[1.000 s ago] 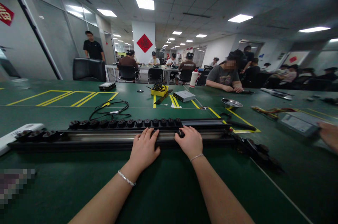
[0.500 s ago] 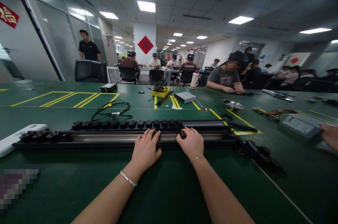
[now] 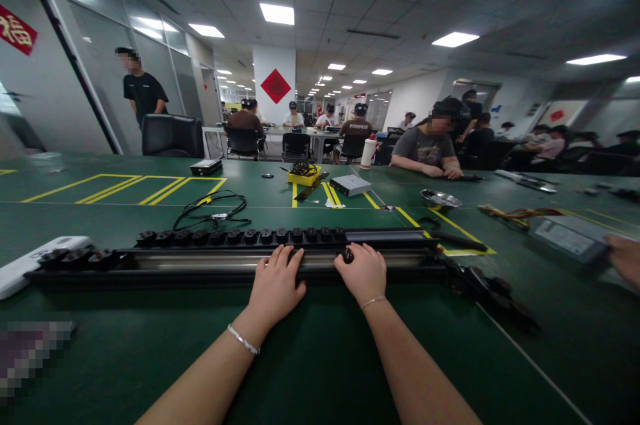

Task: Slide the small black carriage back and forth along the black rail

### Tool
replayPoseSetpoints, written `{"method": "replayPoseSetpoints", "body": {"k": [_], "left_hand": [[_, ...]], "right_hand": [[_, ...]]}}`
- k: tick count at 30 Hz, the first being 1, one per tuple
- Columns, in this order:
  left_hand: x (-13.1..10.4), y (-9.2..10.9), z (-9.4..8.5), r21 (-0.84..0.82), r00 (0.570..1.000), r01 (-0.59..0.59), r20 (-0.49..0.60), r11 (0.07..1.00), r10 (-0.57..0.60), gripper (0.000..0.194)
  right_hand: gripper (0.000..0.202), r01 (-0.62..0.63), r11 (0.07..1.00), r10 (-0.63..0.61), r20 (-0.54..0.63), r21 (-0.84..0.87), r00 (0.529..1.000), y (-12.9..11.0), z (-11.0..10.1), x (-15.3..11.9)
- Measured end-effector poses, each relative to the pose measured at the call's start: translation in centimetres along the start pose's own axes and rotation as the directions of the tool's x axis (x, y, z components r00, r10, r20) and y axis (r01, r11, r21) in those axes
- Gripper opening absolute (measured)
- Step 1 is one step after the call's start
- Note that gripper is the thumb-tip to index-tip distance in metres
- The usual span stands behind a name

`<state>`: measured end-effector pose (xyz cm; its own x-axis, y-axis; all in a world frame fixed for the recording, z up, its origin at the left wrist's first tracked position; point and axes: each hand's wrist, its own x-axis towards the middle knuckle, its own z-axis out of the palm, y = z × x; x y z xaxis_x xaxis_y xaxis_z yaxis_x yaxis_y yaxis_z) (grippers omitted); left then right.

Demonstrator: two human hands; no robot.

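Note:
A long black track (image 3: 190, 273) with a shiny metal inner strip lies crosswise in front of me. My left hand (image 3: 276, 286) rests flat on its middle, fingers spread over the strip and thumb apart. Just right of it, my right hand (image 3: 366, 274) pinches a small round black piece (image 3: 348, 255), which looks like a socket module, above the strip. Its underside is hidden by my fingers. Behind, a second black track (image 3: 395, 235) carries a row of similar black modules (image 3: 266, 236). A few more modules (image 3: 77, 256) sit at the near track's left end.
A white device (image 3: 30, 271) lies at left, and loose black modules (image 3: 500, 291) lie at right. A black cable (image 3: 215, 211), yellow box (image 3: 304, 178), grey box (image 3: 351, 185) and metal bowl (image 3: 441, 198) are farther back. At right, another person's hand (image 3: 625, 258) touches a power supply (image 3: 570, 237).
My two hands and the small black piece have hardly moved. A person in the background has walked to the left.

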<state>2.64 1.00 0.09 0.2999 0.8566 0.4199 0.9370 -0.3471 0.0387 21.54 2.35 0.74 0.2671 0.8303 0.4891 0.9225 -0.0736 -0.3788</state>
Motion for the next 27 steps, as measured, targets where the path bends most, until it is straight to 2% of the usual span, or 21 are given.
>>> {"method": "replayPoseSetpoints", "body": {"k": [13, 19, 27], "left_hand": [[0.0, 0.0, 0.1, -0.002, 1.0, 0.006, 0.019, 1.0, -0.006, 0.058], [0.1, 0.0, 0.1, -0.012, 1.0, 0.003, 0.014, 1.0, -0.002, 0.057], [0.1, 0.0, -0.1, -0.008, 1.0, 0.001, 0.022, 1.0, -0.001, 0.057]], "right_hand": [[0.032, -0.003, 1.0, 0.003, -0.008, 0.005, 1.0, 0.1, 0.1, 0.0], [0.027, 0.017, 1.0, -0.017, 0.045, 0.005, 0.999, 0.4, -0.6, 0.3], [0.025, 0.073, 0.997, -0.073, 0.061, 0.007, 0.995, 1.1, -0.9, 0.8]]}}
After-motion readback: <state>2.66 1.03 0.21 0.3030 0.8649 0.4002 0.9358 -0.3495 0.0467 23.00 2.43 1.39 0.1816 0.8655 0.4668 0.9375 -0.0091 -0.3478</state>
